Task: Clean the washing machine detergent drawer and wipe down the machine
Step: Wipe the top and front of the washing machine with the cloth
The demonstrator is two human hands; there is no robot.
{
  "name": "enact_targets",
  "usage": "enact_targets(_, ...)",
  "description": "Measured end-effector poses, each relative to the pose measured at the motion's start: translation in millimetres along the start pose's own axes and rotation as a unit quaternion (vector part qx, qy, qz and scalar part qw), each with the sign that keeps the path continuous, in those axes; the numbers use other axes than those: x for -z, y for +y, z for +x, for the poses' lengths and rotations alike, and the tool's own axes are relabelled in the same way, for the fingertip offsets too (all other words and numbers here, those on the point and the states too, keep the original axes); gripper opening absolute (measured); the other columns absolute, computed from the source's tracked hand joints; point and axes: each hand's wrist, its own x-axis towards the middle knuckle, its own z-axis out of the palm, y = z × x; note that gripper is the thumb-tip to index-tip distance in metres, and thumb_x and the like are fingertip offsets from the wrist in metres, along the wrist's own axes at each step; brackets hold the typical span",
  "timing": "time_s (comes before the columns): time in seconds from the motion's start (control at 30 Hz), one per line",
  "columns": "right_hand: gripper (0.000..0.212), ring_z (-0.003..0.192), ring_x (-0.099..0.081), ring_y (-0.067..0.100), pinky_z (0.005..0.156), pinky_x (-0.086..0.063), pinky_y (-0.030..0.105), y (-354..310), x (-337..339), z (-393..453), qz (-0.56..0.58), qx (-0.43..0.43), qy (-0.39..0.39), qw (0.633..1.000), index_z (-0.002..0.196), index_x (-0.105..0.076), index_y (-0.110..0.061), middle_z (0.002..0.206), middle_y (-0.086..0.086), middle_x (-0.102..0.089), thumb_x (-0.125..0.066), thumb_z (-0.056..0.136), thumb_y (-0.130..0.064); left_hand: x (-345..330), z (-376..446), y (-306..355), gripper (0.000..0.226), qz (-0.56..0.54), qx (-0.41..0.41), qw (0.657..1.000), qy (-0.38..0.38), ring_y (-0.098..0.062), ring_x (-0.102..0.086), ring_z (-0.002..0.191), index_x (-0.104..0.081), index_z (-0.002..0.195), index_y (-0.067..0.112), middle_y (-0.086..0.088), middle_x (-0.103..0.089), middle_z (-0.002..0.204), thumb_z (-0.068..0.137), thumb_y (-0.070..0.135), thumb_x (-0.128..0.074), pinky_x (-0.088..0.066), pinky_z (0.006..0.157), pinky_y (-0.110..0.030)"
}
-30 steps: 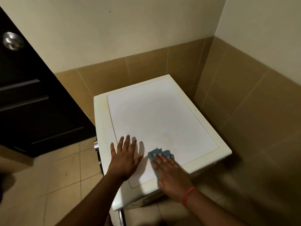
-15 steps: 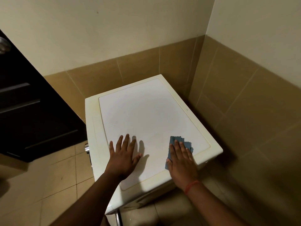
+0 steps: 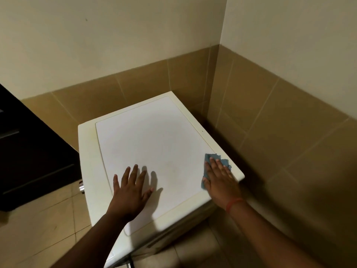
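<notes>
Head view: a white, box-shaped washing machine (image 3: 154, 144) stands in the tiled corner at the centre of the frame, its flat top panel running lengthwise from lower left to upper right. The right hand (image 3: 220, 178), fingers straight, presses a small blue cleaning cloth (image 3: 225, 162) flat onto the panel at its right edge, near the lower-right corner; it grasps nothing. The left hand (image 3: 131, 192) lies spread and flat on the panel at lower centre, holding nothing, likely as a brace. Most of the unwiped-looking surface lies up and left of the cloth, along the panel's long axis, so the next stroke probably runs that way, and the right hand is the nearer one. The detergent drawer is not visible from here.
</notes>
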Motion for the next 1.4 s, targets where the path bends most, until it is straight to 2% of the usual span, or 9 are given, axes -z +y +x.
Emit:
enact_targets(0.1,0.064,0.144,-0.029,0.031,0.115,-0.022,0.047,6,3,8,0.006,-0.094,0.015,0.995,0.146,-0.039,-0.011,0.154,0.012,-0.035,-0.022,0.093,-0.042,3,2,2,0.089,-0.003,-0.006,1.0,0.002,-0.03,-0.004,0.15,-0.02,0.154,0.022,-0.007,-0.012,0.163,0.085,0.074,0.004,-0.005,0.116,-0.06)
enact_targets(0.27,0.062,0.144,-0.029,0.028,0.115,-0.024,0.046,13,3,0,-0.01,0.004,-0.007,1.0,0.147,-0.04,-0.014,0.155,0.009,-0.035,-0.023,0.094,-0.044,1,6,4,0.084,-0.009,-0.002,1.0,-0.004,-0.028,0.001,0.15,-0.013,0.155,0.024,-0.006,-0.007,0.163,0.087,0.072,-0.001,-0.003,0.117,-0.06)
enact_targets(0.43,0.065,0.144,-0.027,0.034,0.115,-0.022,0.048,9,5,12,0.0,-0.076,0.005,0.997,0.147,-0.039,-0.011,0.155,0.014,-0.032,-0.02,0.092,-0.042,2,8,4,0.085,-0.01,0.006,1.0,-0.008,-0.028,0.001,0.15,-0.011,0.155,0.024,-0.006,-0.006,0.163,0.085,0.072,-0.001,-0.003,0.117,-0.059)
enact_targets(0.57,0.063,0.147,-0.02,0.028,0.119,-0.018,0.046,-1,2,2,-0.004,0.051,-0.029,0.998,0.151,-0.03,-0.016,0.16,0.007,-0.021,-0.02,0.096,-0.044,3,7,6,0.096,-0.009,0.007,1.0,-0.006,-0.028,0.0,0.15,-0.01,0.156,0.024,-0.006,-0.006,0.163,0.079,0.076,0.016,-0.004,0.117,-0.059)
enact_targets(0.73,0.066,0.141,-0.032,0.036,0.114,-0.026,0.052,14,7,33,-0.004,-0.094,0.001,0.996,0.145,-0.04,-0.009,0.153,0.017,-0.035,-0.021,0.092,-0.043,6,1,-3,0.092,-0.012,0.019,1.0,-0.007,-0.03,-0.006,0.15,-0.016,0.155,0.023,-0.007,-0.012,0.163,0.083,0.074,0.01,-0.008,0.116,-0.06)
enact_targets(0.9,0.063,0.147,-0.02,0.03,0.118,-0.021,0.048,-20,0,22,-0.007,0.085,-0.031,0.996,0.151,-0.031,-0.015,0.159,0.009,-0.025,-0.022,0.095,-0.043,1,-10,-18,0.093,-0.017,0.041,0.999,-0.015,-0.03,-0.008,0.15,-0.02,0.154,0.022,-0.007,-0.014,0.162,0.084,0.075,0.009,-0.012,0.115,-0.061)
enact_targets(1.07,0.066,0.146,-0.022,0.033,0.117,-0.02,0.05,-37,0,32,0.005,-0.032,-0.003,0.999,0.15,-0.032,-0.012,0.157,0.013,-0.028,-0.018,0.094,-0.043,0,-22,-37,0.084,-0.013,0.064,0.998,-0.023,-0.027,0.005,0.15,-0.008,0.156,0.026,-0.003,-0.001,0.164,0.085,0.071,-0.002,0.0,0.117,-0.058)
enact_targets(1.2,0.062,0.147,-0.018,0.031,0.115,-0.026,0.051,-84,-6,12,0.005,0.142,-0.016,0.99,0.152,-0.028,-0.013,0.16,0.01,-0.022,-0.023,0.095,-0.039,0,-29,-47,0.092,-0.021,0.073,0.997,-0.022,-0.029,0.006,0.15,-0.008,0.156,0.025,-0.004,0.0,0.164,0.081,0.077,0.005,0.002,0.117,-0.057)
enact_targets(1.4,0.063,0.146,-0.022,0.033,0.116,-0.025,0.051,-125,-7,8,0.04,0.045,-0.004,0.998,0.15,-0.032,-0.011,0.157,0.012,-0.027,-0.026,0.095,-0.04,0,-39,-56,0.088,-0.016,0.088,0.995,-0.032,-0.028,0.013,0.149,-0.001,0.155,0.026,-0.004,0.006,0.164,0.083,0.073,0.008,0.007,0.117,-0.055)
